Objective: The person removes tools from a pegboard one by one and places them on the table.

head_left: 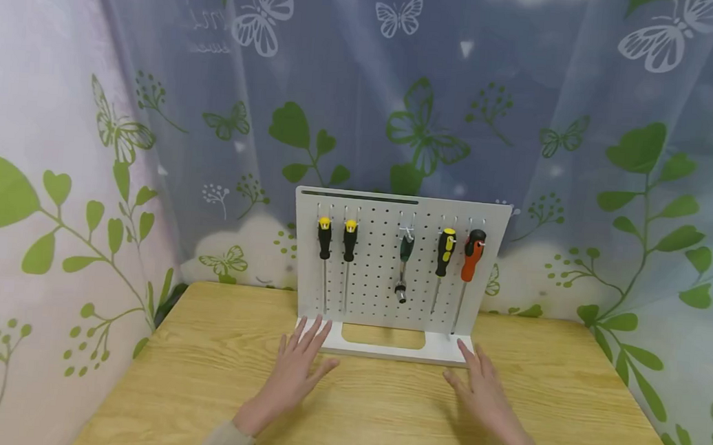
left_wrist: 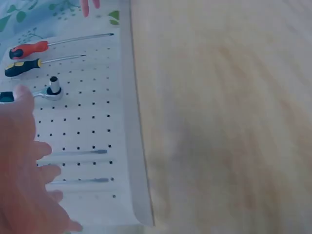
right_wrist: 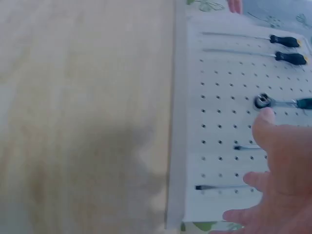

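Note:
A white pegboard [head_left: 378, 265] stands upright on the table, its flat base toward me. My left hand [head_left: 298, 369] is at the base's left end, fingers spread and holding nothing. At the right end is my right hand [head_left: 486, 395], also spread and holding nothing. Whether either hand touches the base I cannot tell. From the board hang two black screwdrivers with yellow tops, one [head_left: 325, 239] beside the other [head_left: 349, 241]. A ratchet wrench [head_left: 401, 291] with a dark green handle hangs mid-board. Farther right hang a black-and-yellow screwdriver [head_left: 446, 253] and a red-and-black screwdriver [head_left: 472, 259].
The light wooden table [head_left: 380, 414] runs under the board and both hands. Behind it hangs a blue and white curtain [head_left: 355, 71] printed with green leaves and butterflies, which also closes off the left and right sides.

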Motion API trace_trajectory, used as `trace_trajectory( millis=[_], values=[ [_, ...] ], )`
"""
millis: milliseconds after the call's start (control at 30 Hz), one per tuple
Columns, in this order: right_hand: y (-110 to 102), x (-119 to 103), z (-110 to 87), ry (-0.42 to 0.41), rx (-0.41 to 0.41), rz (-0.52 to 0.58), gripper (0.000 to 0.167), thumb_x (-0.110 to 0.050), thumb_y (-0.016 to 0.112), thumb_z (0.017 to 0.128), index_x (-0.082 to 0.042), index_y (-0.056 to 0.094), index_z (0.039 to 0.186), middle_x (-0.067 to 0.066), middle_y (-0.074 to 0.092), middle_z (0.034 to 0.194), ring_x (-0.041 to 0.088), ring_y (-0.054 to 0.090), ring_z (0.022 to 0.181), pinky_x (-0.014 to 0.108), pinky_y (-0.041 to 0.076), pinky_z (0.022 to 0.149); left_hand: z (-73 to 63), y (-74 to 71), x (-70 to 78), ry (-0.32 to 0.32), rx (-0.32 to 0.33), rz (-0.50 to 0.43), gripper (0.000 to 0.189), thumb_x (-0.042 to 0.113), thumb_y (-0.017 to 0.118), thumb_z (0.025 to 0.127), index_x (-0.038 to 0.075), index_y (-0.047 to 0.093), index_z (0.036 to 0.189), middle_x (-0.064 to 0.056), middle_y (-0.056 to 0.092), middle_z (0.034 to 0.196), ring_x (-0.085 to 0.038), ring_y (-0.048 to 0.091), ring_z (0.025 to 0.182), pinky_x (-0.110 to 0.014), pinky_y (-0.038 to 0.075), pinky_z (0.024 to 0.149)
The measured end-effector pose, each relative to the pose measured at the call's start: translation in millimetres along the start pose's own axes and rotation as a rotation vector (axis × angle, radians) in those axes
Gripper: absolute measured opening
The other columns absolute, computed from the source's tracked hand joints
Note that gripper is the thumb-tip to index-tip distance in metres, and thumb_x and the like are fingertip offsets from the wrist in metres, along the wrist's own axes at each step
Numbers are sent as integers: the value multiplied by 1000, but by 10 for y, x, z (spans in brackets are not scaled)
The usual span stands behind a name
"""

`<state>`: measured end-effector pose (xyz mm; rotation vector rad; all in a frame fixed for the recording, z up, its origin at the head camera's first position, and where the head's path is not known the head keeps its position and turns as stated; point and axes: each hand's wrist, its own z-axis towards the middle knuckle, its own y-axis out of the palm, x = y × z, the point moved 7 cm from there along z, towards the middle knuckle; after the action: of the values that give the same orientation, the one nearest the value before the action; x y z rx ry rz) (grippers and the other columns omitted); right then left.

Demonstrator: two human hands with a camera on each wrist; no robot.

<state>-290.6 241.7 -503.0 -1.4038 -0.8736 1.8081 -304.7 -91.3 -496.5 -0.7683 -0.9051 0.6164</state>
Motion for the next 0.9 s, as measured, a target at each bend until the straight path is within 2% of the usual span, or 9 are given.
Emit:
trace_trajectory(
  millis=[67,200,333,433,633,767,900],
  values=[
    [-109,39,36,3,12,43,69,-36,57,104,1,30,155,44,23,153,67,28,135,83,30,101,70,-18,41,-9,0,-53,67,45,54,103,13,34,159,-16,34,161,-44,20,151,-76,14,115],
    [-354,92,107,23,25,79,66,-36,51,107,6,30,154,41,30,152,62,34,135,77,36,102,219,-42,135,-38,8,-170,62,45,50,105,10,39,156,-11,41,159,-39,26,150,-66,23,119],
    [-607,107,199,31,69,106,62,-35,47,109,7,33,152,37,36,151,58,38,134,74,40,102,384,-51,281,-38,23,-254,57,44,48,107,10,44,153,-13,44,156,-38,34,147,-62,32,117],
    [-774,121,279,36,111,135,61,-36,45,109,6,34,152,35,39,151,56,42,132,71,43,100,499,-41,426,-4,22,-274,55,42,46,108,8,46,151,-17,46,154,-38,38,145,-60,33,118],
    [-1053,112,477,-11,226,235,56,-33,46,110,4,39,150,33,46,147,52,49,128,68,46,100,684,24,709,43,-10,-311,53,42,43,109,8,46,151,-11,49,153,-30,43,143,-50,32,121],
    [-1169,94,596,-36,279,255,54,-32,47,109,3,41,150,31,48,145,50,53,125,66,47,99,780,93,874,79,-17,-326,51,37,43,110,6,46,150,-12,49,152,-29,44,142,-48,34,120],
    [-1237,85,711,-39,297,268,55,-35,47,109,1,42,150,30,49,145,49,52,126,64,47,100,858,174,1016,106,-24,-341,51,36,42,110,5,46,150,-12,49,153,-29,45,142,-47,36,119]
  ],
)
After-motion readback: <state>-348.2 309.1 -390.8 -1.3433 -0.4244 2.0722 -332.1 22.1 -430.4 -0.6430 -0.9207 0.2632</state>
